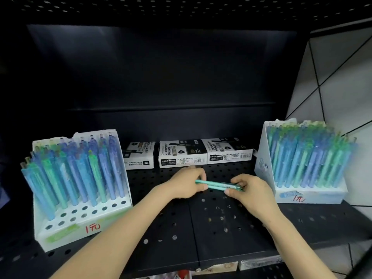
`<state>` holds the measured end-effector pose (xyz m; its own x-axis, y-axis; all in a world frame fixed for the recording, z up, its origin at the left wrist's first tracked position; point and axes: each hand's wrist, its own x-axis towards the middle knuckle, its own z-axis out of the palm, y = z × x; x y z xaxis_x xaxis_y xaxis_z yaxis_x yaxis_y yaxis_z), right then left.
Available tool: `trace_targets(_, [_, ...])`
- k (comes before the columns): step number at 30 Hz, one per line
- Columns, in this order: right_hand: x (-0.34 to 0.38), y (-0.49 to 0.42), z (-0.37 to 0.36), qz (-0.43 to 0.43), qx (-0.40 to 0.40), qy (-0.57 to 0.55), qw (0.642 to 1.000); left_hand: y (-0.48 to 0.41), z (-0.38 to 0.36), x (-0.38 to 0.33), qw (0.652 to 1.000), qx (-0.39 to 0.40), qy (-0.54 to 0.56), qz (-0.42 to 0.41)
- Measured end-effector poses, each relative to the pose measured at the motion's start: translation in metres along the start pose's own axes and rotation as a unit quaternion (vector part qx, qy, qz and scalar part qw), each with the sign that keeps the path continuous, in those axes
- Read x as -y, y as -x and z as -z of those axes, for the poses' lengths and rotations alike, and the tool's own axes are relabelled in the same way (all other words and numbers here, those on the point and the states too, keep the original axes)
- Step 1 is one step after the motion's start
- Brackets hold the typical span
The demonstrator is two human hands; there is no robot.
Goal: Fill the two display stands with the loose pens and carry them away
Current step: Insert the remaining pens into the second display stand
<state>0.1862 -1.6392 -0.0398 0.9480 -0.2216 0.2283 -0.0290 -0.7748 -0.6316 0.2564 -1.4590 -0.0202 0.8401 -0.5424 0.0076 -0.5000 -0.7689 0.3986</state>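
both hands, the left hand [187, 185] and right hand [248, 190], pinch the green pens [219, 185] by their ends; best to slot them upright into the left stand [84, 226], whose front holes are open.

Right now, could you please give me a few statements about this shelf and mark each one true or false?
1. The left hand and the right hand both hold the green pens. True.
2. The left stand has no free holes. False: its front rows show empty holes.
3. Three marker boxes lie at the back of the shelf. True.
4. The right stand is tipped over. False: it stands upright, packed with pens.
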Motion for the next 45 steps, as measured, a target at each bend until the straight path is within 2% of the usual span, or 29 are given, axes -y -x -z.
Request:
trace_targets(4, [0.000,-0.001,0.000,-0.002,0.020,-0.016,1.000,0.008,-0.003,0.008,0.998,-0.045,0.018,-0.028])
trace_targets(11, [0.000,0.001,0.000,0.008,0.041,-0.037,0.998,0.052,0.023,0.004,0.973,-0.223,0.044,-0.030])
trace_targets(13, [0.003,0.002,0.001,0.020,0.031,-0.058,0.998,0.075,0.033,0.000,0.966,-0.249,0.060,-0.038])
trace_targets(15, [0.010,0.006,0.005,0.036,-0.018,-0.101,0.994,0.101,0.041,0.001,0.955,-0.280,0.089,-0.048])
trace_targets(17, [0.021,0.011,0.010,0.040,-0.076,-0.179,0.980,0.128,0.049,0.005,0.936,-0.325,0.126,-0.048])
trace_targets(19, [0.040,0.019,0.015,0.038,-0.091,-0.284,0.954,0.154,0.057,0.011,0.911,-0.374,0.172,-0.037])
trace_targets(23, [0.094,0.035,0.018,0.072,-0.033,-0.445,0.892,0.199,0.071,0.031,0.851,-0.474,0.226,-0.001])
trace_targets(27, [0.150,0.050,0.011,0.111,0.018,-0.494,0.862,0.231,0.075,0.061,0.793,-0.567,0.221,0.027])
trace_targets(30, [0.184,0.057,-0.005,0.133,0.034,-0.460,0.877,0.243,0.068,0.078,0.761,-0.595,0.251,0.052])
trace_targets(35, [0.221,0.064,-0.037,0.232,0.020,-0.271,0.934,0.245,0.058,0.097,0.732,-0.609,0.294,0.089])
trace_targets(40, [0.241,0.066,-0.043,0.303,-0.002,-0.143,0.942,0.240,0.051,0.107,0.735,-0.603,0.294,0.097])
trace_targets(45, [0.255,0.067,-0.046,0.310,0.014,-0.049,0.949,0.238,0.043,0.117,0.715,-0.616,0.314,0.104])
